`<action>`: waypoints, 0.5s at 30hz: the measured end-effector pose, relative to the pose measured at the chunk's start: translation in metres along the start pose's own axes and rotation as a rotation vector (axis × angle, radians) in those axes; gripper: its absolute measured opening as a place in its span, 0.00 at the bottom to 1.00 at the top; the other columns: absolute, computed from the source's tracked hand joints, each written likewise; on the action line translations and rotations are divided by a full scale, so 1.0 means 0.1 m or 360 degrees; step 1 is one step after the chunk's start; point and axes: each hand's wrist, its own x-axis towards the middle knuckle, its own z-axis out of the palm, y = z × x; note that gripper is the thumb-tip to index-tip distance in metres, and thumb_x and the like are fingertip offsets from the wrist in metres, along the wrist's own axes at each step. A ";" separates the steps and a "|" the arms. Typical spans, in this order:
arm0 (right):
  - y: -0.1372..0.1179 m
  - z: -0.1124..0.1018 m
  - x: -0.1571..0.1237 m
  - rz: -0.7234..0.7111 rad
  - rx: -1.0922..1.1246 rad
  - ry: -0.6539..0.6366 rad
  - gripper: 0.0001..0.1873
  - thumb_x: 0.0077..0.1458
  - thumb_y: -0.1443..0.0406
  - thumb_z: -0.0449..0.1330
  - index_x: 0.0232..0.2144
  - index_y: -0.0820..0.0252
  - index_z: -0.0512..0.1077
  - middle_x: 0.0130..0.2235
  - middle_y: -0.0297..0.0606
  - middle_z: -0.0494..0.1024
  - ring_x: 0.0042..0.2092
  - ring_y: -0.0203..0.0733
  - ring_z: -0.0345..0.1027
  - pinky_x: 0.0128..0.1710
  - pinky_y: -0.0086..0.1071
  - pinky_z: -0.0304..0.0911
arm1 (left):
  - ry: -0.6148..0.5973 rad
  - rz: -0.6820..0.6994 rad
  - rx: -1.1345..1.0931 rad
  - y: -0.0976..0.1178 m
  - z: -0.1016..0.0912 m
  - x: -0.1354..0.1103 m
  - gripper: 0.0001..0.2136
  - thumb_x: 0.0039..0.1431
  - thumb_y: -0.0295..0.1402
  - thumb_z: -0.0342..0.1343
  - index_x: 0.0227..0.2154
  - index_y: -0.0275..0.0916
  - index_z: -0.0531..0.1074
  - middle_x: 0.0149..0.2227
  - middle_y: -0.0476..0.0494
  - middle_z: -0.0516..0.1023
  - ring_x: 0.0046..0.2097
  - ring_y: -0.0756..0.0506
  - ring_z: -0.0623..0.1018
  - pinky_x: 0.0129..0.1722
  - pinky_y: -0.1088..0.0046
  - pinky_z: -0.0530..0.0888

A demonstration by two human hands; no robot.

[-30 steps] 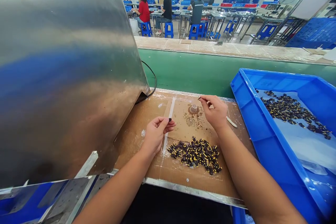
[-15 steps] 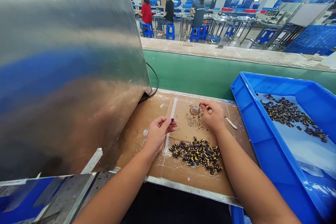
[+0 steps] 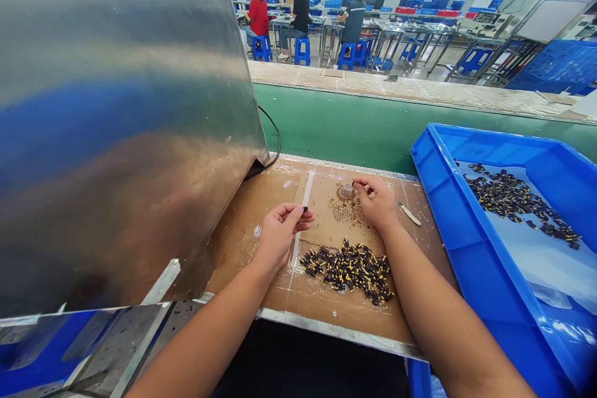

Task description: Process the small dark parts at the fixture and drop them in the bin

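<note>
A heap of several small black-and-yellow parts (image 3: 347, 268) lies on the brown cardboard work board (image 3: 261, 224). My left hand (image 3: 280, 235) rests just left of the heap, its fingers pinched on one small black part. My right hand (image 3: 379, 200) is farther back, fingertips pinched on a small part that it holds against a small clear round fixture (image 3: 346, 190) stuck to the board. A thin white stick (image 3: 409, 214) lies on the board just right of that hand.
A large slanted steel housing (image 3: 116, 124) fills the left, a black cable (image 3: 273, 143) running behind it. A blue bin (image 3: 466, 224) with more such parts stands at the right. Behind the board runs a green conveyor belt (image 3: 354, 127). People sit at tables far back.
My right hand has come down and slightly nearer, bringing its pinched part to the round fixture. The left hand has stayed almost where it was, still pinched.
</note>
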 end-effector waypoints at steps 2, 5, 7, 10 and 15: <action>-0.09 -0.07 0.05 0.0007 -0.0012 0.0026 0.09 0.64 0.64 0.59 0.41 0.56 0.80 0.41 0.40 0.83 0.39 0.45 0.74 0.36 0.39 0.68 | 0.0011 0.0002 -0.0006 0.00 0.00 0.00 0.21 0.47 0.45 0.74 0.33 0.33 0.76 0.33 0.37 0.84 0.36 0.44 0.84 0.34 0.75 0.79; -0.39 -0.32 0.17 -0.0055 -0.0062 0.0227 0.07 0.64 0.63 0.61 0.41 0.55 0.80 0.41 0.38 0.83 0.35 0.42 0.72 0.35 0.38 0.68 | 0.0039 0.0005 -0.0045 0.01 -0.01 0.01 0.22 0.46 0.45 0.75 0.35 0.33 0.77 0.34 0.37 0.84 0.36 0.44 0.84 0.34 0.75 0.79; -0.64 -0.51 0.25 -0.0142 -0.0106 0.0473 0.07 0.64 0.64 0.63 0.44 0.53 0.79 0.42 0.37 0.82 0.36 0.41 0.73 0.36 0.37 0.68 | 0.0047 -0.0016 -0.0103 0.01 0.00 0.02 0.23 0.45 0.46 0.75 0.35 0.33 0.77 0.34 0.37 0.84 0.36 0.45 0.84 0.34 0.75 0.79; -0.90 -0.62 0.26 -0.0234 -0.0166 0.0899 0.09 0.65 0.64 0.62 0.47 0.52 0.78 0.44 0.38 0.82 0.42 0.44 0.75 0.38 0.38 0.70 | 0.0035 -0.0048 -0.0205 0.02 0.00 0.02 0.23 0.43 0.46 0.77 0.33 0.32 0.78 0.33 0.37 0.84 0.35 0.46 0.84 0.36 0.76 0.79; -0.78 -0.39 0.11 -0.0090 -0.0304 0.0589 0.12 0.67 0.61 0.58 0.36 0.56 0.80 0.34 0.39 0.83 0.31 0.43 0.73 0.32 0.37 0.67 | 0.0015 -0.0057 -0.0374 0.02 -0.01 0.02 0.23 0.40 0.44 0.78 0.32 0.33 0.77 0.33 0.39 0.84 0.34 0.47 0.83 0.36 0.76 0.79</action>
